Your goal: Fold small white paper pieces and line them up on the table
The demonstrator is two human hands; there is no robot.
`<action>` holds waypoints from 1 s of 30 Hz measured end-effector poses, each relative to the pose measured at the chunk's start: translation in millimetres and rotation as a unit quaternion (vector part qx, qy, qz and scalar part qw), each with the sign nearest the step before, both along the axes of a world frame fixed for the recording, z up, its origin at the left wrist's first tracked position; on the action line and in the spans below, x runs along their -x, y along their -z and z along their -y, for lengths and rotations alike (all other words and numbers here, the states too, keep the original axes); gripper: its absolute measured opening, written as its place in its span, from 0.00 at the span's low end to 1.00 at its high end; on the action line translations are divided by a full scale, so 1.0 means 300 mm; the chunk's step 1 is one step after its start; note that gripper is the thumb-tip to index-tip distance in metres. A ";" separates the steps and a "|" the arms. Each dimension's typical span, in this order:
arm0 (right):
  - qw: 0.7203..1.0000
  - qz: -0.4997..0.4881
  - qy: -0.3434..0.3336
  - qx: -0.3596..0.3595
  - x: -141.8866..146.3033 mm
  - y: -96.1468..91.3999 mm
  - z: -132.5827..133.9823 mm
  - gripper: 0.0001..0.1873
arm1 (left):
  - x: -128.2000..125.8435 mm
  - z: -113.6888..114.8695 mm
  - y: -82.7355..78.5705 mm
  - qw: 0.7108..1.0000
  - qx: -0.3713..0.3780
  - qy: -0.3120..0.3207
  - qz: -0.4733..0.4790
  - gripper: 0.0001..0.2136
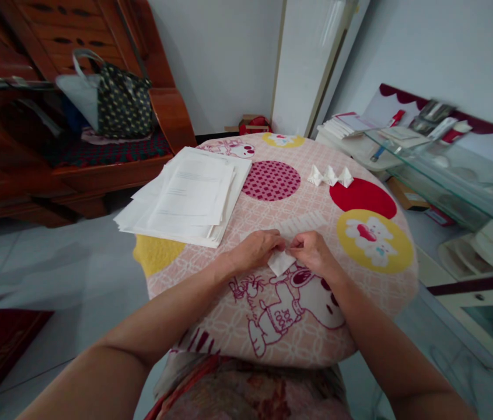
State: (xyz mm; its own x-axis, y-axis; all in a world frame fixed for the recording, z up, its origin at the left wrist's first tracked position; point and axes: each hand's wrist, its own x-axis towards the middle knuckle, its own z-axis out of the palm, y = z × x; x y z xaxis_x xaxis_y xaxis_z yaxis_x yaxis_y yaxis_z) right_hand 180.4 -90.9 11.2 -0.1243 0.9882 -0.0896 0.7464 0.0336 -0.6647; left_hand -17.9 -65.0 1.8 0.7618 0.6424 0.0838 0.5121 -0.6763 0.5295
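A small folded piece of white paper (282,263) is pinched between my two hands above the tablecloth. My left hand (260,249) grips its left side, fingers bent and closed. On the other side, my right hand (314,251) pinches the upper right edge with thumb and fingertips. Just beyond my fingers lies a flat strip of printed paper (305,224). Farther back on the table, three small folded paper shapes (329,175) stand in a row with pointed tops.
A stack of white sheets (189,192) lies at the table's left. The round table wears a patterned cloth (211,315). At right, a glass shelf (447,175) holds papers and cups. A wooden bench (171,116) with a dotted bag (123,102) stands back left.
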 end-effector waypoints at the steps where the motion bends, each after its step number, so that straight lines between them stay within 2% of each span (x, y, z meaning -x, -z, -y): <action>1: 1.000 -0.013 -0.001 0.012 -0.009 -0.001 -0.002 0.04 | 0.003 0.002 -0.002 1.000 -0.002 0.003 -0.005 0.09; 7: 0.998 -0.021 -0.029 0.059 -0.027 -0.022 0.013 0.02 | 0.033 0.008 -0.019 1.000 0.007 0.026 -0.006 0.11; 13: 0.990 0.126 -0.066 -0.019 0.018 -0.054 0.068 0.20 | 0.039 0.000 0.002 0.999 0.008 0.041 0.010 0.13; 16: 0.985 0.150 -0.083 -0.029 0.028 -0.061 0.080 0.20 | 0.040 0.002 0.003 0.999 0.006 0.047 0.017 0.14; 19: 0.988 0.137 -0.074 -0.021 0.018 -0.055 0.068 0.16 | 0.040 0.006 -0.007 0.999 0.006 0.041 0.007 0.13; 26: 0.997 0.041 -0.059 0.004 -0.036 -0.026 0.020 0.10 | 0.029 0.013 -0.026 0.999 0.011 0.022 -0.020 0.13; 30: 1.000 -0.011 0.001 -0.028 -0.024 -0.010 0.010 0.06 | 0.028 0.012 -0.025 0.999 0.000 0.022 -0.028 0.13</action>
State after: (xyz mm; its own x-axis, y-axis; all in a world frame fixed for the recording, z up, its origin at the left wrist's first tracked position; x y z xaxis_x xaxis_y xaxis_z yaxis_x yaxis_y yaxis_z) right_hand 187.6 -93.7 14.2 -0.1243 0.9917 -0.0323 0.7323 0.0698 -0.6774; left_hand -26.3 -68.7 9.3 0.7925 0.6086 0.0398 0.5113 -0.6986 0.5006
